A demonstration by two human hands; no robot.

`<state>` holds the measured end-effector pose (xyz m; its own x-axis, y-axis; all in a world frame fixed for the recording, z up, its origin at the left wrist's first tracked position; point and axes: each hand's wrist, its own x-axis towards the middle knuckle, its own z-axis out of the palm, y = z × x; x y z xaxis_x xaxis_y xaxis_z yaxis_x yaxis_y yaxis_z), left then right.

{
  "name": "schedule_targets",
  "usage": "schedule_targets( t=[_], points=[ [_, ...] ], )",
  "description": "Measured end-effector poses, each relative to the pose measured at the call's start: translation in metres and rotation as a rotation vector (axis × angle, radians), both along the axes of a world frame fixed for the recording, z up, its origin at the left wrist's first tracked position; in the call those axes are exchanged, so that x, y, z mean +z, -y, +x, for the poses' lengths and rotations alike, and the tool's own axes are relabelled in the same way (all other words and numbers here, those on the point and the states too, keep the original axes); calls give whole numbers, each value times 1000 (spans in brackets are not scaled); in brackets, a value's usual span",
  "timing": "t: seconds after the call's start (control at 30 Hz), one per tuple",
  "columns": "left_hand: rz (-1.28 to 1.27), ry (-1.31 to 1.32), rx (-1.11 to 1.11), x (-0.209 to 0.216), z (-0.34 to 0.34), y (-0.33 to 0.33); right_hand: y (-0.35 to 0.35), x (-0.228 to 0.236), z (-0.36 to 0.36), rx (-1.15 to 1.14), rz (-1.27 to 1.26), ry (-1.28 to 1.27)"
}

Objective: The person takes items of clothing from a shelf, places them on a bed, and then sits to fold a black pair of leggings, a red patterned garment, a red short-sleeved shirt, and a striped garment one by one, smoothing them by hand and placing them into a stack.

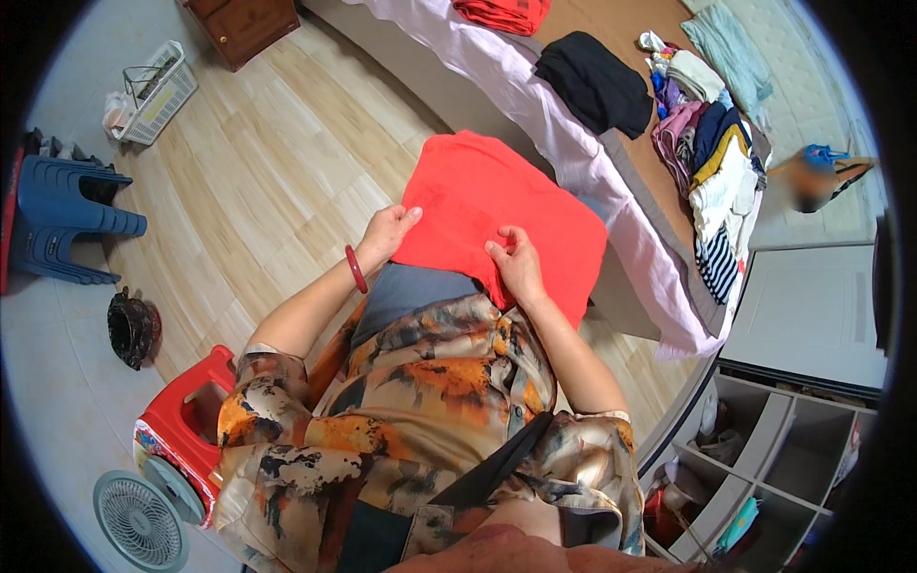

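Observation:
A bright red piece of cloth (506, 186), perhaps a folded garment, lies spread over my lap. My left hand (388, 232) grips its left edge, thumb on top and the other fingers partly hidden. On the near right part of the cloth, my right hand (519, 267) has its thumb and fingers curled together at a fold. A short bunched end of the cloth hangs down beside that hand toward my patterned shirt (430, 382). A dark red bangle (356, 269) circles my left wrist.
Right of me, a bed (611, 57) holds folded black cloth (594, 81) and a pile of mixed clothes (712, 143). Open shelving (778, 439) stands at lower right. Leftward are blue stools (72, 215), a white basket (158, 95), a red chair (177, 420) and a fan (141, 520).

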<state>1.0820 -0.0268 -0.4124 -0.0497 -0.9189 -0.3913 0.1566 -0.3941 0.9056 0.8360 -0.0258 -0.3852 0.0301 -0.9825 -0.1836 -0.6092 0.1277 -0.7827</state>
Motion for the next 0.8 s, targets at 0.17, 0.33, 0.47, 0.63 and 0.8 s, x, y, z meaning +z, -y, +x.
schedule_targets(
  t=[0.17,0.33,0.47,0.63,0.8],
  points=[
    [84,-46,19,8,11,0,-10,44,7,0,-147,-90],
    [191,-204,42,-36,36,3,-17,79,51,515,-773,-170],
    [296,-248,40,-38,37,-2,-21,49,108,788,-704,-560],
    [298,-38,-83,-35,21,-17,0,20,119,702,-780,-674],
    [39,-64,-14,-32,-8,-7,15,52,120,392,-464,-91]
  ],
)
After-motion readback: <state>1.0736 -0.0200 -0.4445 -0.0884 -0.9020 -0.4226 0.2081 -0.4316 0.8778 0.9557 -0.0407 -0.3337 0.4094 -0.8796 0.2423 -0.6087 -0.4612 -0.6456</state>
